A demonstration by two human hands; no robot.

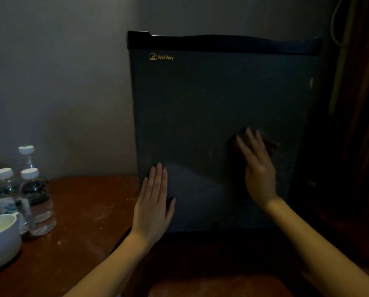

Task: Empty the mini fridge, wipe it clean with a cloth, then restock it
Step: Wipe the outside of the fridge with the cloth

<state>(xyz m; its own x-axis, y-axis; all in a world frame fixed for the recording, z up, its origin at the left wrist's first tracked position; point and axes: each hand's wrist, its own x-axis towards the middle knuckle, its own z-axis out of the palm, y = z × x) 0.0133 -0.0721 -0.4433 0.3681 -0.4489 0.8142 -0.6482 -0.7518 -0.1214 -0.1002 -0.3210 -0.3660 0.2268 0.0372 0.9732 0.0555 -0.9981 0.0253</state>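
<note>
A person is wiping the shut door of a dark mini fridge point(211, 103) that is standing on a wooden table point(89, 206). The right hand point(257, 166) is pressing a brown cloth point(271, 145) flat against the right half of the door, about halfway up. Its fingers are straight and slightly spread, pointing up and a little left, and the cloth is showing past the fingertips and to their right. The left hand point(154, 202) is lying flat near the door's lower left edge, fingers together and pointing up, apparently bracing the fridge. Most of the door is lying up and left of the cloth, so the right hand looks best placed to sweep that way. The water bottles point(36, 198) are waiting beside a white cup point(1, 239), well to the left and nearer the left hand.
</note>
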